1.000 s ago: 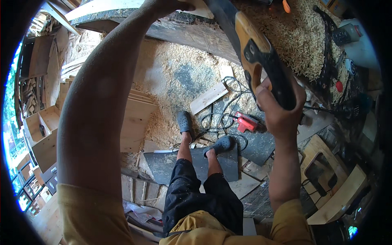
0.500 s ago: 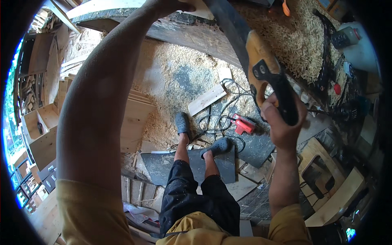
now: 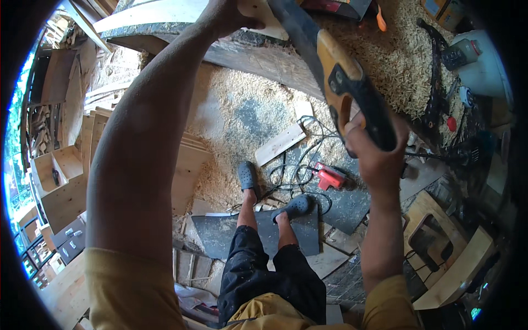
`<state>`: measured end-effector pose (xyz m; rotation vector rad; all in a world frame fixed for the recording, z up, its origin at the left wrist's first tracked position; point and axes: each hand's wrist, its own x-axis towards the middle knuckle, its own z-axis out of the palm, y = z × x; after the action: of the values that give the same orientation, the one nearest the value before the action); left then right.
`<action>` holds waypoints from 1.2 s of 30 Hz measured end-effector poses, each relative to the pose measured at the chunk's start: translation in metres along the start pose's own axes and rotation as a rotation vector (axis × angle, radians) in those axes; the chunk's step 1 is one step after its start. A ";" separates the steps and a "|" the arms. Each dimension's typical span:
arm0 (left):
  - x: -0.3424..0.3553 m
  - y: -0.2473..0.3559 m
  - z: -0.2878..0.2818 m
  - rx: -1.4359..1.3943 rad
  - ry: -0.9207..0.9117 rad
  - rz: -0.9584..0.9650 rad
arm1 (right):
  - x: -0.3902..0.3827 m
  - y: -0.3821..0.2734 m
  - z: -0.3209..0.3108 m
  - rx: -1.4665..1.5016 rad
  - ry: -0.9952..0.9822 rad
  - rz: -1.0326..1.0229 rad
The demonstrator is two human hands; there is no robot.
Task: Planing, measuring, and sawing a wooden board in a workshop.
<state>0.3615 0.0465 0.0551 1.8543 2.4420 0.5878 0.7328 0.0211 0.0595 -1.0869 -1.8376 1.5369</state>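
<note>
My right hand (image 3: 379,151) is closed round the handle of a handsaw (image 3: 344,77), which has a yellow-brown and black grip. Its grey blade runs up and to the left, past the far edge of the view, alongside a pale wooden board (image 3: 267,21). At that board is my left hand (image 3: 231,15), its thumb against the wood; the upper frame edge cuts off its other fingers. The board lies at the edge of a worn wooden workbench (image 3: 258,55). Where the blade's teeth meet the wood cannot be made out.
Wood shavings cover the floor and bench. By my feet lie a red power tool (image 3: 329,177), its black cable and a loose plank (image 3: 280,143). Cut wooden panels (image 3: 190,170) stand at left; a chair-like wooden frame (image 3: 429,236) is at right. A jar (image 3: 462,54) sits far right.
My right hand and the saw have moved forward and slightly left, the blade sliding farther along the board. My left hand stays at the board; the whole view has shifted a little.
</note>
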 end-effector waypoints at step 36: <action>0.002 -0.006 0.003 -0.107 0.024 0.002 | -0.133 -0.015 -0.040 -0.013 0.105 0.119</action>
<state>0.3564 0.0480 0.0511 1.8201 2.3722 0.7289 0.8341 -0.0672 0.0977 -1.2789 -1.7421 1.5051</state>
